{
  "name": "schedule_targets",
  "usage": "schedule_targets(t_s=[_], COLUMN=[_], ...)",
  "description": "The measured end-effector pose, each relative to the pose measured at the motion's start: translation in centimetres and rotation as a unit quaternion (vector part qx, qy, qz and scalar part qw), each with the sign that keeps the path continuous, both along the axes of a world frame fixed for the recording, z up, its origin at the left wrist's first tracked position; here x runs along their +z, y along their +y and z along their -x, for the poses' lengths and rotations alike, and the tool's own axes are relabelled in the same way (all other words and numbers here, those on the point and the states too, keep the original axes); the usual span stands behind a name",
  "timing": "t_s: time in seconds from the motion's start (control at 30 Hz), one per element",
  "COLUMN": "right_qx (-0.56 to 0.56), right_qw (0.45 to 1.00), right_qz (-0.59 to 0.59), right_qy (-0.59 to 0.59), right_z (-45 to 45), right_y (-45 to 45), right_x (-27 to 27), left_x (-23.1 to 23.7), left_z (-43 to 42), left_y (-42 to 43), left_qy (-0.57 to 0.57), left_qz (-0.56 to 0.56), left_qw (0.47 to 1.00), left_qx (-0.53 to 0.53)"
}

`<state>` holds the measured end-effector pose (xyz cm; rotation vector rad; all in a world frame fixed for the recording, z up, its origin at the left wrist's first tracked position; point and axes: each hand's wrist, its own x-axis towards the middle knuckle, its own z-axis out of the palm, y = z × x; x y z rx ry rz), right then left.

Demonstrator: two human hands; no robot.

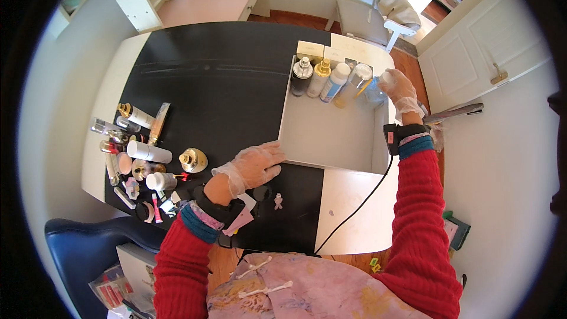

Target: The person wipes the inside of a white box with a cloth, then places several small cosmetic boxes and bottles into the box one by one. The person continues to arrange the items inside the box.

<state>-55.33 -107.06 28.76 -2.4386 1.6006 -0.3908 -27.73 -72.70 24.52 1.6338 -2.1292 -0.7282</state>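
A white open-topped box [328, 135] sits on the right half of the table. Along its far side stand a dark pump bottle [302, 77], a gold-topped pump bottle [319, 79], a blue-and-white bottle [335, 83] and a clear-capped container [360, 75]. My right hand [398, 87], in a clear plastic glove, grips the white cap of a translucent blue bottle [374, 93] at the box's far right corner. My gloved left hand [256, 166] is palm down with fingertips at the box's near left corner. It holds nothing, and its thumb is apart from the fingers.
Cosmetics crowd the table's left end, including a white bottle [149, 152] lying down and a gold-topped jar [193, 160]. A small pink figure [278, 201] lies near the front. A black cable [359, 206] runs from my right wrist. A blue chair [95, 243] stands at the near left.
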Motion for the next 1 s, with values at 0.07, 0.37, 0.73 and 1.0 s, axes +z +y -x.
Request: schedule_targets(t_s=[0.07,0.37,0.73,1.0], right_qx=[0.008,0.094,0.2,0.225], right_qw=[1.0,0.987,0.955,0.957], right_qz=[0.014,-0.028,0.058,0.042], right_qy=[0.002,-0.127,-0.21,-0.181], right_z=[0.4,2.6,-3.6,-6.0], right_y=[-0.1,1.0,10.3,18.8], right_x=[-0.1,1.9,8.6,10.4], left_x=[0.1,-1.1,5.1,11.8], left_z=[0.2,1.3,1.0,-15.6], left_y=[0.0,-0.1,3.0,17.5], left_qy=[0.005,-0.008,0.019,0.038], left_qz=[0.019,-0.024,0.051,0.34], left_qw=[1.0,1.0,0.995,0.827], left_qx=[0.002,0.017,0.08,0.445])
